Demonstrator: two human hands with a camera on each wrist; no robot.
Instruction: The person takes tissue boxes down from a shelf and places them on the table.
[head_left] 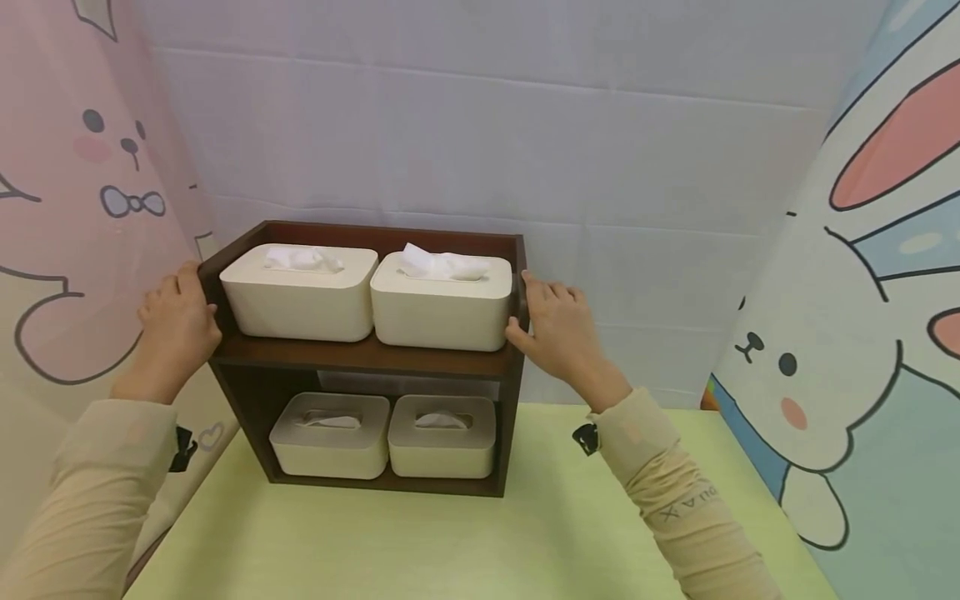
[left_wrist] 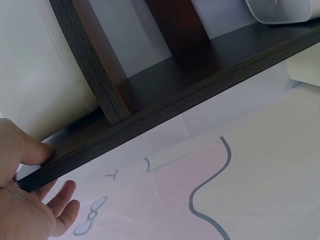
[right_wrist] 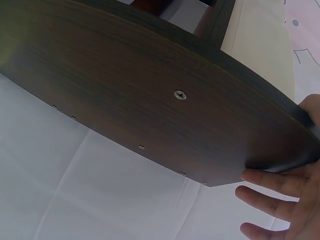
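Note:
A dark brown two-tier wooden shelf (head_left: 367,358) stands on the table, with two white tissue boxes on each tier. My left hand (head_left: 178,321) grips the top of its left side panel; in the left wrist view the thumb (left_wrist: 36,152) lies on the inner face and the fingers are outside. On the opposite panel, my right hand (head_left: 558,325) holds the upper edge between thumb and fingers. The right wrist view shows the panel's outer face with screws, one fingertip (right_wrist: 252,175) against it. Tissue sticks out of the upper left box (head_left: 300,304) and upper right box (head_left: 442,312).
The lower left box (head_left: 330,450) and lower right box (head_left: 442,454) sit under the middle board. Below the shelf spreads a pale green tabletop (head_left: 360,542). A white cloth (head_left: 487,150) hangs behind, with rabbit-printed curtains (head_left: 862,350) at both sides.

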